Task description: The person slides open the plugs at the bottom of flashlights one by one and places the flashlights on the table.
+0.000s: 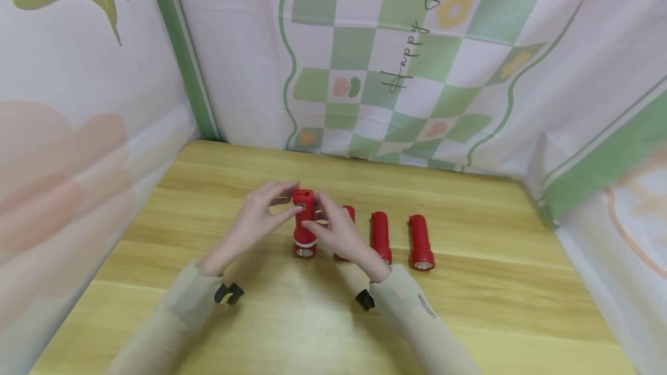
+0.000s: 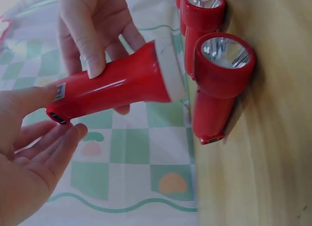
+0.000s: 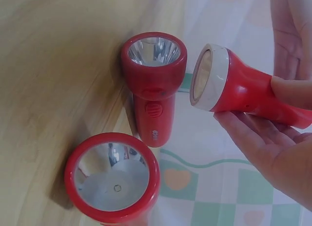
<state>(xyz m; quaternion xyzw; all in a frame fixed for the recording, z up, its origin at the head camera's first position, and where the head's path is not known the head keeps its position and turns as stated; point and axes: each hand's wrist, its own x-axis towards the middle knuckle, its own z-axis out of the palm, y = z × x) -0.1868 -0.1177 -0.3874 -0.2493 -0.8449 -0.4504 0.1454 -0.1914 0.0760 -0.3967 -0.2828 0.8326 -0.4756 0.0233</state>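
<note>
Our left hand (image 1: 255,213) pinches the tail of the white-ringed flashlight (image 1: 304,236), our right hand (image 1: 340,231) curls round its barrel, just below frame centre. We judge it light, stiff, slick, best held mid-barrel. Three other flashlights (image 1: 420,242) rest right of centre on the worktop (image 1: 292,323).

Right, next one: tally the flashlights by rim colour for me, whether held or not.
White-rimmed flashlight: 1
Red-rimmed flashlights: 3
Total: 4
</note>
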